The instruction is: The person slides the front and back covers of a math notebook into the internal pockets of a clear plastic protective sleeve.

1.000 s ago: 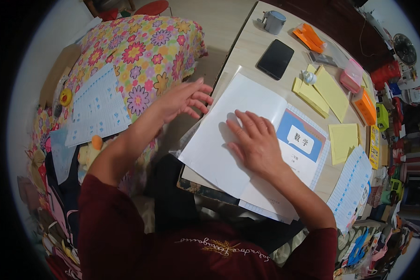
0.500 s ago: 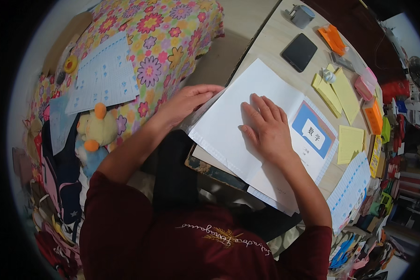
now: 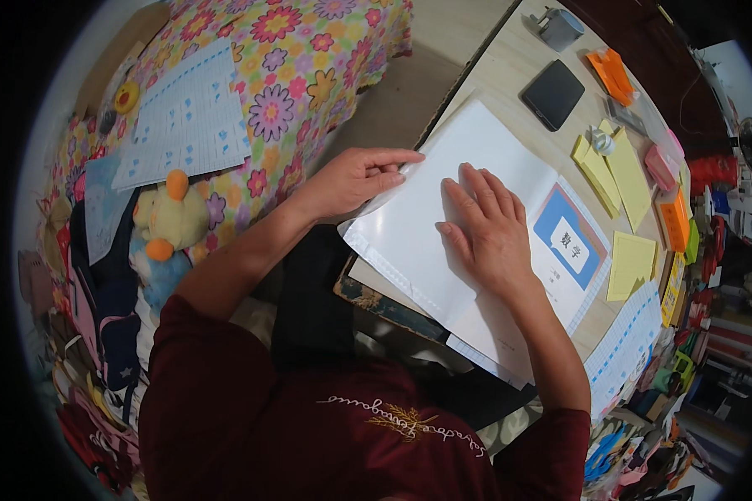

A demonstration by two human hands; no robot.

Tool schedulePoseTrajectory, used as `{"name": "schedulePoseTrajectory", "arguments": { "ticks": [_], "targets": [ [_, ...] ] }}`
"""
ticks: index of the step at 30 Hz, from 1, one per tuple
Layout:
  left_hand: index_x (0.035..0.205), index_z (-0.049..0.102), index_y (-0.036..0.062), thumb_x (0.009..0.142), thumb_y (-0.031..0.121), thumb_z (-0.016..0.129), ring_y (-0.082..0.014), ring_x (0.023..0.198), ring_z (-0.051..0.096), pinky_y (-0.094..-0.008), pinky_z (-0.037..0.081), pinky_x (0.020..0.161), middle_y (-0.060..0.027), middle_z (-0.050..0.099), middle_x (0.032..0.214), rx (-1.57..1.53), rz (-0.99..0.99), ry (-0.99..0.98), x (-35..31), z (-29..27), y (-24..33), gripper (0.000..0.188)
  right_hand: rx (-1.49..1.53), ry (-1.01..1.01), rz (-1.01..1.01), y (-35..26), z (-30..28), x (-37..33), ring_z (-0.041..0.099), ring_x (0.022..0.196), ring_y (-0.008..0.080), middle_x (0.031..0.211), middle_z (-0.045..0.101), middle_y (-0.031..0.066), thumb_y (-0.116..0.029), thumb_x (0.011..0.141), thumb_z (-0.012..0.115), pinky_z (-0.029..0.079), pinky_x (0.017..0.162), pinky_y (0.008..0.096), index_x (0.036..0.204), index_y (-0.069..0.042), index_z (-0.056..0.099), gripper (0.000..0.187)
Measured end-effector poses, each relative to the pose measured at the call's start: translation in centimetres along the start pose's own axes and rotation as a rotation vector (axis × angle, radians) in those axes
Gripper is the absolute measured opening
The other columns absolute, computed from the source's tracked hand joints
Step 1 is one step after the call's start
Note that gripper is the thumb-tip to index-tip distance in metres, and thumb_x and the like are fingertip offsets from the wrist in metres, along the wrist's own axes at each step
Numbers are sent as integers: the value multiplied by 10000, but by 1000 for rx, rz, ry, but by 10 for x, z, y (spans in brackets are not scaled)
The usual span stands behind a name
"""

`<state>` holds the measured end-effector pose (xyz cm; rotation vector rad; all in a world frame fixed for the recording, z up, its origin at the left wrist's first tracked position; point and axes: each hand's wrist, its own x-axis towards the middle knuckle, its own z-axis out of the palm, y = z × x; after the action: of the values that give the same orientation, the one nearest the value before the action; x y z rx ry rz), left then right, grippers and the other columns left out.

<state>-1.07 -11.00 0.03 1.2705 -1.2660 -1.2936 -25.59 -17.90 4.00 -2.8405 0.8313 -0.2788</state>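
An opened book (image 3: 522, 321) lies on the table, its white inside cover (image 3: 443, 209) folded out to the left. Part of a printed page with a blue panel (image 3: 565, 236) shows to the right. Clear plastic film (image 3: 382, 203) wraps the cover's left edge and shines there. My left hand (image 3: 358, 179) pinches that film at the edge, index finger stretched along it and thumb below. Flat on the white sheet near the fold rests my right hand (image 3: 486, 230), fingers a little apart, holding nothing. A blue-checked sheet edge (image 3: 489, 361) shows beneath the book.
Farther up the table are a black phone (image 3: 552, 94), a grey cup (image 3: 561, 29) and an orange packet (image 3: 612, 75). Yellow paper pieces (image 3: 631, 265) and a checked sheet (image 3: 622, 346) lie right. A flowered cloth (image 3: 309, 58) bears more sheets and a plush duck (image 3: 175, 219) at left.
My left hand has come right and over the cover's edge, bringing the clear film onto the white sheet. My right hand still presses flat there. The whole view has shifted slightly.
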Motion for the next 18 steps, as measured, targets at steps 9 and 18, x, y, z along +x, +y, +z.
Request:
{"name": "schedulePoseTrajectory", "arguments": {
  "ticks": [9, 18],
  "targets": [
    [1308, 595, 113, 817, 76, 710, -37, 665, 398, -193, 383, 608, 32, 506, 899, 57, -20, -70, -8, -6, 5, 506, -29, 1, 6, -4, 0, 5, 403, 1314, 332, 1435, 454, 99, -310, 872, 644, 312, 1071, 479, 1331, -137, 541, 502],
    [1332, 568, 101, 799, 62, 704, -72, 733, 350, -213, 346, 669, 41, 404, 867, 45, -65, -62, -35, -2, 14, 551, 7, 97, 1, -6, 5, 26, 472, 1195, 318, 1324, 514, 86, -247, 846, 691, 375, 968, 459, 1358, -182, 495, 551]
  ]
}}
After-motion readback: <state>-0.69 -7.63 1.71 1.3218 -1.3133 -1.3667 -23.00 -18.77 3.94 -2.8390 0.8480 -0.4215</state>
